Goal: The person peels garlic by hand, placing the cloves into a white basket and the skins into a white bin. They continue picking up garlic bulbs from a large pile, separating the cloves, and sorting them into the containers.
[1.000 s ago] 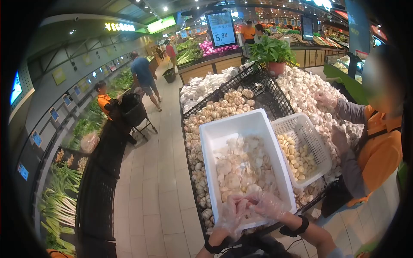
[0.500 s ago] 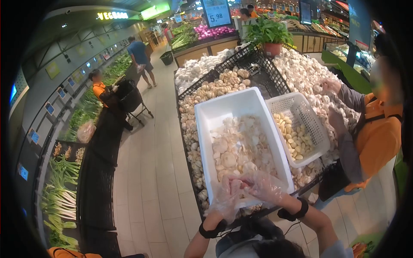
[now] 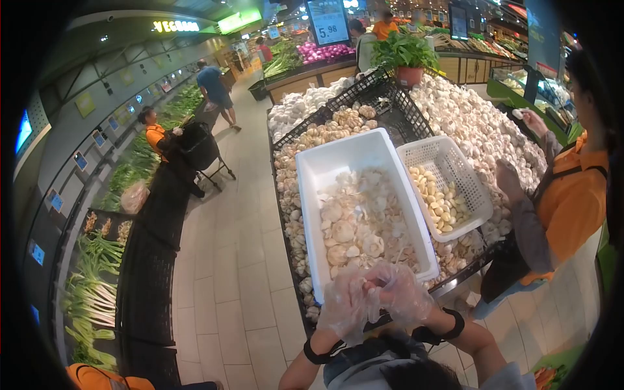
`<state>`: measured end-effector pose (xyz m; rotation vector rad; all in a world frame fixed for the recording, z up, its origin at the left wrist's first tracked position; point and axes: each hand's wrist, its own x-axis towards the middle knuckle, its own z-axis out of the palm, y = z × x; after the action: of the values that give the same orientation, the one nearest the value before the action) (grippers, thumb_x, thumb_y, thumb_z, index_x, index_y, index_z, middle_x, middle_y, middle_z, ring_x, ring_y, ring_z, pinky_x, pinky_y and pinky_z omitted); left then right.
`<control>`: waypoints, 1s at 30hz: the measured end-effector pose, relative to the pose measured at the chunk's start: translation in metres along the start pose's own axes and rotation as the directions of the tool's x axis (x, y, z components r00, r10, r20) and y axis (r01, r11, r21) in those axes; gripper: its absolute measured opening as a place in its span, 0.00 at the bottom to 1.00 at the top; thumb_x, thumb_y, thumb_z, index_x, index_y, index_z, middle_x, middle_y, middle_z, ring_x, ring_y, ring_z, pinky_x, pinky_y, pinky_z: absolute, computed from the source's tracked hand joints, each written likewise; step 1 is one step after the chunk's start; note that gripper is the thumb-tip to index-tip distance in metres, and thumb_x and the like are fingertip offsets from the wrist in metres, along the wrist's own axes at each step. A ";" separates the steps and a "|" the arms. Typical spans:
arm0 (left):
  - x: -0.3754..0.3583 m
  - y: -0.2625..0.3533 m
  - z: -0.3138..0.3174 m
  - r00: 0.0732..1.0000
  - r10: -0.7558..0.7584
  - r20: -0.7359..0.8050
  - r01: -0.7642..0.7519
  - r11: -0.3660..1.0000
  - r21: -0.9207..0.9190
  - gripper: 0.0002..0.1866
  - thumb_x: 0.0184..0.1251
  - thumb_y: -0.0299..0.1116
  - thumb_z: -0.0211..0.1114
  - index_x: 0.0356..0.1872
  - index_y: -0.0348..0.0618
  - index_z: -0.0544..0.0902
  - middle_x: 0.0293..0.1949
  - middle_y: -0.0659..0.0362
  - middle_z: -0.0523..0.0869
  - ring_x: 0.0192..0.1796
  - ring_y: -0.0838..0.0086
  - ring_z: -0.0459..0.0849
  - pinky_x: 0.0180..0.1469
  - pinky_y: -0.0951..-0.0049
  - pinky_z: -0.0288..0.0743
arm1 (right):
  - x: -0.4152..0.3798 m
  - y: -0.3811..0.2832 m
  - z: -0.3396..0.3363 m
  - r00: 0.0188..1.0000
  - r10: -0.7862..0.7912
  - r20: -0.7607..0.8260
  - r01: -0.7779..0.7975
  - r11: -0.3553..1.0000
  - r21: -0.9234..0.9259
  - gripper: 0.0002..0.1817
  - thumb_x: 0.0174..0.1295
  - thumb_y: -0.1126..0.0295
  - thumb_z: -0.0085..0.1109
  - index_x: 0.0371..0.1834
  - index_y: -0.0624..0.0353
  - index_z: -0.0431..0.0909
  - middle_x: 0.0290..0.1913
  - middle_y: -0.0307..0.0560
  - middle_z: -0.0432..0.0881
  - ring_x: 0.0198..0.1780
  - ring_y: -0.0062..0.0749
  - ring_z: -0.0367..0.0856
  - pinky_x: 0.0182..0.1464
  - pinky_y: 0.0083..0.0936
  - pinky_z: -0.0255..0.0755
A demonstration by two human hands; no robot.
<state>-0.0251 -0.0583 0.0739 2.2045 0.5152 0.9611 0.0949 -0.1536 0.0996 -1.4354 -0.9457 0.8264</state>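
Observation:
My left hand (image 3: 344,302) and my right hand (image 3: 404,296), both in clear plastic gloves, meet at the near end of a white foam box (image 3: 328,168). The fingers of each are bent and pinched together, fingertips touching. Whatever lies between them is hidden by the gloves and knuckles. Inside the box are garlic bulbs (image 3: 342,231) and a layer of loose papery garlic skins (image 3: 383,224). Close on its right is a white perforated basket (image 3: 469,170), partly filled with peeled garlic cloves (image 3: 442,203).
Heaped garlic (image 3: 455,107) surrounds the box, with a black crate (image 3: 416,117) and a potted plant (image 3: 408,55) behind. At right stands a co-worker (image 3: 565,208) in orange, one hand raised with something whitish. A cart (image 3: 198,146) and a worker are in the left aisle.
My hands stay pinched together at the box's near end, appearing slightly lower and turned. The co-worker's far hand has risen from the garlic heap. The view has shifted slightly.

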 end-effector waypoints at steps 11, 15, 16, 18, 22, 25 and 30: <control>-0.042 0.002 0.015 0.960 0.239 -0.146 -0.214 0.963 0.166 0.11 0.67 0.31 0.59 0.47 0.40 0.73 0.36 0.48 0.81 0.37 0.48 0.80 0.40 0.58 0.75 | -0.027 -0.001 0.005 0.999 0.035 0.001 -0.034 0.997 -0.065 0.12 0.55 0.71 0.61 0.40 0.66 0.81 0.28 0.45 0.81 0.30 0.21 0.76 0.34 0.23 0.73; -0.056 0.001 0.016 0.985 0.114 -0.126 -0.102 0.990 0.101 0.10 0.72 0.34 0.56 0.47 0.41 0.71 0.43 0.52 0.79 0.41 0.63 0.80 0.41 0.66 0.75 | -0.030 -0.013 0.005 0.997 -0.058 0.059 0.071 0.968 -0.242 0.09 0.55 0.72 0.59 0.38 0.63 0.80 0.28 0.43 0.78 0.29 0.25 0.76 0.35 0.24 0.72; -0.054 0.006 0.015 0.981 0.112 -0.159 -0.095 0.990 0.107 0.10 0.74 0.36 0.54 0.47 0.42 0.70 0.43 0.54 0.78 0.42 0.69 0.80 0.40 0.69 0.75 | -0.030 -0.018 0.005 0.993 -0.057 0.103 0.077 0.978 -0.196 0.08 0.55 0.73 0.58 0.36 0.63 0.78 0.27 0.40 0.76 0.30 0.22 0.73 0.35 0.22 0.71; -0.050 0.021 0.012 0.987 -0.046 -0.153 0.038 0.998 -0.057 0.11 0.76 0.38 0.51 0.48 0.42 0.69 0.41 0.57 0.77 0.40 0.73 0.78 0.39 0.72 0.73 | -0.026 -0.010 0.006 0.995 -0.025 0.096 0.040 0.987 -0.156 0.08 0.56 0.72 0.56 0.36 0.64 0.78 0.27 0.41 0.77 0.30 0.24 0.74 0.35 0.23 0.71; -0.055 0.026 0.007 0.925 -0.380 0.005 0.359 0.870 -0.339 0.16 0.78 0.45 0.47 0.49 0.42 0.68 0.38 0.62 0.73 0.35 0.81 0.70 0.40 0.81 0.69 | -0.030 -0.013 -0.005 0.987 0.090 0.132 -0.073 0.989 -0.129 0.08 0.57 0.71 0.54 0.35 0.64 0.77 0.29 0.45 0.80 0.30 0.27 0.77 0.36 0.24 0.73; -0.063 0.018 0.006 0.905 -0.384 0.185 0.418 0.712 -0.564 0.16 0.78 0.45 0.48 0.50 0.42 0.69 0.38 0.62 0.73 0.36 0.81 0.69 0.43 0.82 0.68 | -0.042 -0.016 -0.012 0.985 0.118 0.122 -0.105 0.988 -0.113 0.08 0.57 0.71 0.52 0.36 0.64 0.77 0.29 0.45 0.81 0.30 0.26 0.78 0.36 0.25 0.73; -0.072 0.021 0.009 0.844 -0.408 0.348 0.499 0.358 -0.789 0.14 0.78 0.43 0.49 0.49 0.43 0.70 0.38 0.62 0.73 0.37 0.80 0.69 0.43 0.81 0.68 | -0.055 0.007 -0.019 0.995 -0.069 0.076 0.084 0.973 -0.217 0.10 0.55 0.69 0.53 0.37 0.63 0.78 0.28 0.43 0.79 0.29 0.26 0.77 0.35 0.24 0.73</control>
<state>-0.0631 -0.1189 0.0488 1.0539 0.4235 0.5776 0.0894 -0.2119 0.0923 -1.5573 -1.1665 0.7346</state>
